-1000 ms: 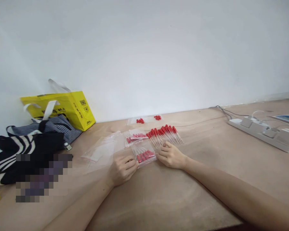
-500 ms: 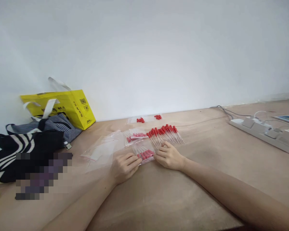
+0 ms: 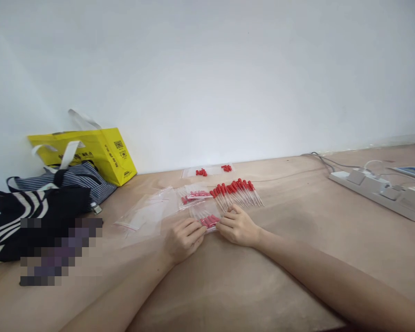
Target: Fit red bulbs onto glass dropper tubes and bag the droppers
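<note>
A small clear zip bag (image 3: 199, 213) lies flat on the table with several red-bulbed droppers (image 3: 210, 221) inside, their bulbs near the bag's close edge. My left hand (image 3: 185, 237) is closed on the near left corner of this bag. From the right, my right hand (image 3: 238, 227) pinches the near right corner; the fingertips are partly hidden. Just beyond it, a row of loose droppers (image 3: 233, 190) lies with red bulbs pointing away and thin clear tubes toward me. Behind the bag, other filled bags (image 3: 194, 193) overlap one another.
Flat clear bags (image 3: 145, 213) spread out left of my hands. Two groups of red bulbs (image 3: 201, 172) sit on clear plastic by the wall. A yellow bag (image 3: 103, 154), striped bag (image 3: 90, 180) and black cloth item (image 3: 55, 207) stand left; a white power strip (image 3: 380, 193) lies right.
My hands have come slightly closer together along the near edge of the zip bag, the left one shifting right and the right one a little left. Both stay on the bag.
</note>
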`<state>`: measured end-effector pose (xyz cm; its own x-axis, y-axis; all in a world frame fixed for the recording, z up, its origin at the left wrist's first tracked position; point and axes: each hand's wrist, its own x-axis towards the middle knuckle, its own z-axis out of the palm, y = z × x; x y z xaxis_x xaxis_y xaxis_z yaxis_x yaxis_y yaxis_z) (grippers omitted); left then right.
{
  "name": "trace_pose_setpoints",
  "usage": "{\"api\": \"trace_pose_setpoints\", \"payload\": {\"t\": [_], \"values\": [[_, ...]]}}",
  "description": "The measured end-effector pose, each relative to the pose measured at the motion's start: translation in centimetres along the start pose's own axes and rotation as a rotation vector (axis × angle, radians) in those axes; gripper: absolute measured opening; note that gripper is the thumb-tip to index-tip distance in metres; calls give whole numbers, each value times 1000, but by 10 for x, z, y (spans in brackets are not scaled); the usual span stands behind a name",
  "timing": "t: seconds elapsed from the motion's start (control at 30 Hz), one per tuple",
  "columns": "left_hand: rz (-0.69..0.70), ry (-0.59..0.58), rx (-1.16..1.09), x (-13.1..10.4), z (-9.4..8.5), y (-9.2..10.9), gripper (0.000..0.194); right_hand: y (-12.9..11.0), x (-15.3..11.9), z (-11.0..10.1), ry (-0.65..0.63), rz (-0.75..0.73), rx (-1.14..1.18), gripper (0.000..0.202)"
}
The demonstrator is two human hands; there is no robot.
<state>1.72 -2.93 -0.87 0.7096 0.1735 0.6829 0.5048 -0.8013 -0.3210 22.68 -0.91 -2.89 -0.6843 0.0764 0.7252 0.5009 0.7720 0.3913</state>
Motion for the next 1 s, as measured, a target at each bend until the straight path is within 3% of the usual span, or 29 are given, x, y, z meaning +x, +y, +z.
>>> {"api": "trace_pose_setpoints", "payload": {"t": [0.27,0.5,0.77,0.9,1.0], "values": [[66,-6,19,13,7,5,16,-8,8,5,-34,5,5,28],[92,-2,41,13,6,7,19,-8,7,5,15,-9,21,28],[173,57,166,3,-9,3,16,-6,4,-1,-22,56,6,26],[86,56,163,-4,-13,0,26,-6,0,1,-29,102,-21,28],[-150,10,3,-10,-12,-2,33,-3,-4,3,-22,141,-14,30]]}}
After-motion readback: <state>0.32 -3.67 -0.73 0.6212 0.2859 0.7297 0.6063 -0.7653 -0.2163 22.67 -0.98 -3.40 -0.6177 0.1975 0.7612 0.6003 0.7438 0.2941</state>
